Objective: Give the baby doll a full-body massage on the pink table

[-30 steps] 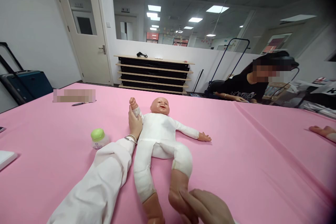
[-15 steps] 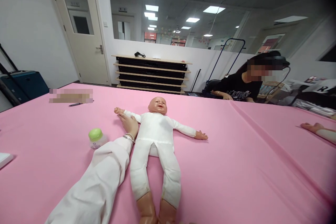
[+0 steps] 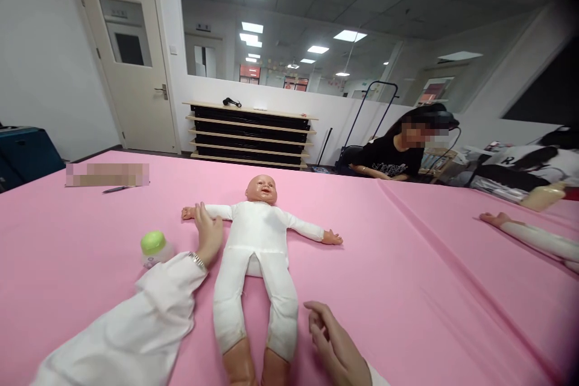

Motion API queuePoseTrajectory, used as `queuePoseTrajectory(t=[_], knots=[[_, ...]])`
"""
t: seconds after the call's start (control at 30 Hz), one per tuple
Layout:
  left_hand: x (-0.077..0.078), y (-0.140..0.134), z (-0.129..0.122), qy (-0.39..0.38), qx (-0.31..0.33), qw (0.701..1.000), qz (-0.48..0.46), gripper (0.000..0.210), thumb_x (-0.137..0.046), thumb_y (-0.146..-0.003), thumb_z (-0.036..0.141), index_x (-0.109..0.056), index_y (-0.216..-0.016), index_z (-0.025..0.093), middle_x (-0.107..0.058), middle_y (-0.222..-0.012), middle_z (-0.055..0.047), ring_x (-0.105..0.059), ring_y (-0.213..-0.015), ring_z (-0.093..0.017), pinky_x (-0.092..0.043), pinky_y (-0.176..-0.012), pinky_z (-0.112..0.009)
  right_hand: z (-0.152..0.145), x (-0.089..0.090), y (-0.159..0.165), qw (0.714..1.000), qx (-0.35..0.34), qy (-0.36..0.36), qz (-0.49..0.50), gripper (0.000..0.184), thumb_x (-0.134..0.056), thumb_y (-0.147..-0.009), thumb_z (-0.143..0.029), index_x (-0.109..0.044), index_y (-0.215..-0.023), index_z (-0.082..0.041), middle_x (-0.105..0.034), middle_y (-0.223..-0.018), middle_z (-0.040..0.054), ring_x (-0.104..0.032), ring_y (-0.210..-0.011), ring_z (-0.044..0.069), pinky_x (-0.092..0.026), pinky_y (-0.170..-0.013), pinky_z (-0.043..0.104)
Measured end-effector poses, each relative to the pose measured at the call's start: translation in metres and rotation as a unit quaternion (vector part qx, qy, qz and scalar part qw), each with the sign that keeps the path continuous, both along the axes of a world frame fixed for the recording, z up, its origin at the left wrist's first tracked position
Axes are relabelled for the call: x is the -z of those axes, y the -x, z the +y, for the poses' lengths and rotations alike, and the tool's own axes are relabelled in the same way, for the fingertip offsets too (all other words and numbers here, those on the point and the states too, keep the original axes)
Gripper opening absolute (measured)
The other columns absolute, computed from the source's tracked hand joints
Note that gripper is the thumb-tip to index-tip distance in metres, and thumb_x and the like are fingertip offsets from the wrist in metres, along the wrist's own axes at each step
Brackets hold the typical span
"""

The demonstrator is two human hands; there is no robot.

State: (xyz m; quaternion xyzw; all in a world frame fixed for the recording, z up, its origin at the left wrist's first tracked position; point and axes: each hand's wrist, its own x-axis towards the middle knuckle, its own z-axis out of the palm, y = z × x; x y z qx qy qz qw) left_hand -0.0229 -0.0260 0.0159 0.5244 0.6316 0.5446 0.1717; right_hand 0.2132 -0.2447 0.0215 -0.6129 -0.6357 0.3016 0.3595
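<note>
Left hand: the hand (image 3: pixel 208 235) is lying against the doll's arm near its wrist, fingers extended close together; whether they are pinching the arm, one cannot tell.
Left arm: the white sleeve (image 3: pixel 131 319) is reaching forward from the near edge, a bracelet (image 3: pixel 198 262) circling the wrist.
Right hand: the other hand (image 3: pixel 337 338) is holding nothing, its fingers apart and loosely bent, and is pointing forward just beside the doll's lower leg.
Doll: the white-suited doll (image 3: pixel 256 232) is lying face up between both hands, arms stretching sideways, head pointing away, feet running out of view.
Jar: a green-lidded jar (image 3: pixel 154 244) is standing just beside the left sleeve, which is partly covering it.
Tabletop: the pink-covered tabletop (image 3: pixel 384 289) is carrying everything named so far.
Far left: a dark slim object (image 3: pixel 118 189) is lying next to a pixelated item (image 3: pixel 108 175).
Right edge: another doll's arm (image 3: pixel 534 235) is stretching inward, a pale yellow bottle (image 3: pixel 543 196) lying beyond it.
Co-worker: a person in a black shirt (image 3: pixel 391 160) is leaning at the far edge.
Background: a low shelf unit (image 3: pixel 251 143) is standing against the wall.
</note>
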Motion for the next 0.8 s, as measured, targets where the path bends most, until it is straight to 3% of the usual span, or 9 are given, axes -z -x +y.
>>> queuePoseTrajectory(t=[0.1,0.2,0.3,0.4,0.43,0.53,0.67,0.8], knots=[[-0.007,0.011,-0.059,-0.021,0.149,0.989,0.003,0.049,-0.037,-0.087,0.028,-0.027,-0.134,0.019,-0.031,-0.14,-0.011,-0.027,-0.131,-0.022,-0.023,-0.109,-0.045,0.025,-0.011,-0.008,0.996,0.029,0.049,0.072,0.044,-0.041,-0.08,-0.055,-0.052,-0.105,-0.021,-0.058,-0.101,0.0068,-0.055,-0.096,0.019,-0.043,-0.088,0.032],[-0.009,0.025,-0.118,-0.048,0.269,0.959,0.073,0.036,-0.035,-0.09,0.03,-0.038,-0.126,0.024,-0.041,-0.131,-0.009,-0.039,-0.123,-0.021,-0.036,-0.102,-0.043,0.058,-0.007,-0.012,0.97,0.056,0.131,0.198,0.045,-0.048,-0.077,-0.054,-0.054,-0.104,-0.019,-0.058,-0.109,0.0096,-0.052,-0.108,0.022,-0.042,-0.092,0.036],[-0.011,0.034,-0.153,-0.128,0.401,0.885,0.199,0.032,-0.03,-0.092,0.029,-0.045,-0.12,0.025,-0.043,-0.128,-0.009,-0.043,-0.118,-0.018,-0.044,-0.094,-0.033,0.101,-0.002,-0.011,0.914,0.11,0.172,0.351,0.029,-0.05,-0.081,-0.039,-0.054,-0.099,-0.016,-0.058,-0.11,0.0117,-0.055,-0.106,0.019,-0.042,-0.094,0.035],[-0.014,0.032,-0.163,-0.218,0.487,0.8,0.274,0.037,-0.024,-0.094,0.037,-0.051,-0.114,0.022,-0.05,-0.121,-0.01,-0.045,-0.113,-0.019,-0.044,-0.09,-0.033,0.146,-0.003,-0.008,0.827,0.159,0.193,0.503,0.024,-0.044,-0.085,-0.028,-0.051,-0.101,-0.012,-0.054,-0.118,0.0159,-0.055,-0.109,0.018,-0.041,-0.097,0.032],[-0.015,0.029,-0.163,-0.241,0.501,0.777,0.294,0.039,-0.023,-0.094,0.039,-0.053,-0.111,0.021,-0.053,-0.116,-0.01,-0.046,-0.111,-0.02,-0.044,-0.089,-0.034,0.16,-0.004,-0.008,0.804,0.171,0.19,0.538,0.027,-0.044,-0.086,-0.029,-0.05,-0.103,-0.01,-0.053,-0.119,0.0181,-0.055,-0.11,0.019,-0.041,-0.098,0.033],[-0.015,0.019,-0.162,-0.298,0.495,0.738,0.349,0.027,-0.035,-0.092,0.035,-0.058,-0.097,0.02,-0.061,-0.103,-0.006,-0.05,-0.103,-0.019,-0.041,-0.086,-0.034,0.196,-0.004,-0.008,0.793,0.174,0.166,0.559,0.032,-0.037,-0.088,-0.031,-0.049,-0.108,-0.008,-0.054,-0.117,0.0195,-0.055,-0.109,0.018,-0.045,-0.094,0.032],[-0.007,0.013,-0.165,-0.327,0.449,0.75,0.358,0.007,-0.053,-0.086,0.025,-0.059,-0.087,0.023,-0.064,-0.096,0.001,-0.052,-0.096,-0.016,-0.038,-0.083,-0.03,0.235,0.002,-0.012,0.798,0.224,0.073,0.554,0.038,-0.021,-0.09,-0.03,-0.043,-0.117,-0.014,-0.053,-0.12,0.0134,-0.055,-0.109,0.014,-0.048,-0.09,0.03],[0.011,0.012,-0.166,-0.32,0.423,0.766,0.363,0.013,-0.049,-0.088,0.031,-0.058,-0.087,0.022,-0.063,-0.083,0.002,-0.052,-0.075,-0.01,-0.039,-0.07,-0.024,0.267,0.015,-0.021,0.808,0.292,-0.078,0.506,0.046,-0.009,-0.087,-0.022,-0.023,-0.132,-0.02,-0.034,-0.139,0.0067,-0.041,-0.123,0.007,-0.041,-0.098,0.026]])
